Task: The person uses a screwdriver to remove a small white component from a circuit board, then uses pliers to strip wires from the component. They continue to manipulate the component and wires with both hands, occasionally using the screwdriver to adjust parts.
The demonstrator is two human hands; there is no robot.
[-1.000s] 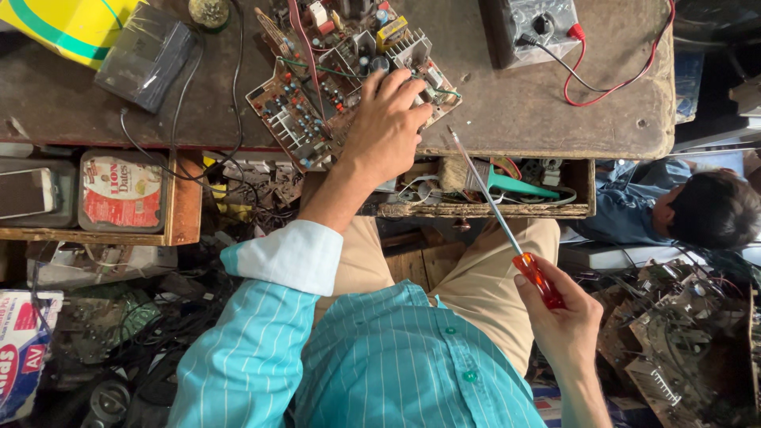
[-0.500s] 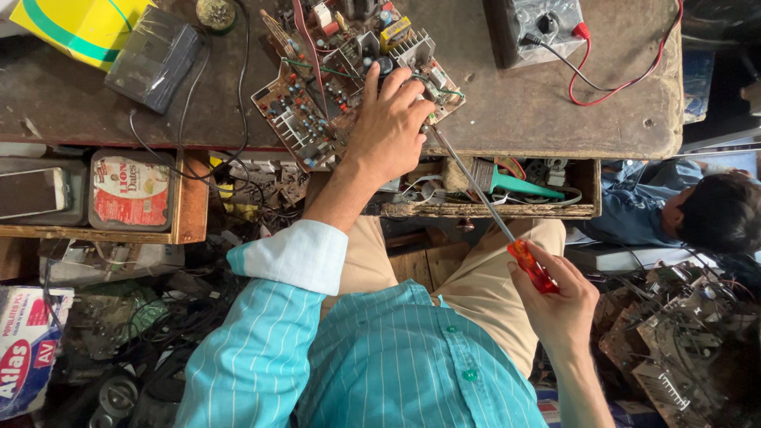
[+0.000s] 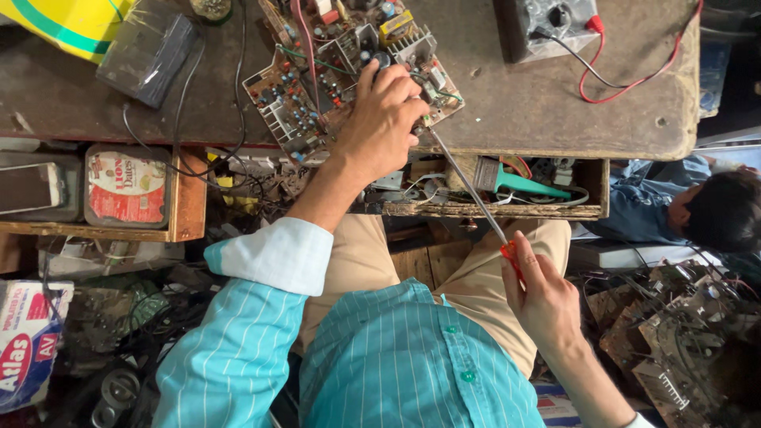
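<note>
My left hand (image 3: 382,119) lies on a brown circuit board (image 3: 295,107) crowded with small parts, fingers bent over its near right corner and holding it down on the worn wooden bench (image 3: 515,111). My right hand (image 3: 547,305) hovers over my lap and grips the red handle of a long thin screwdriver (image 3: 469,192). The shaft slants up and left, and its tip meets the board's edge just beneath my left fingers.
A grey meter box (image 3: 555,24) with a red lead (image 3: 634,78) stands at the back right. An open drawer (image 3: 507,210) holds a teal-handled tool (image 3: 527,184). To the left are a tin (image 3: 127,186) and a phone (image 3: 28,186). Another person (image 3: 713,210) crouches on the right near scrap boards (image 3: 682,333).
The screwdriver tip has slid up to the board edge under my left fingers. My right hand has risen slightly. My left hand stays on the board.
</note>
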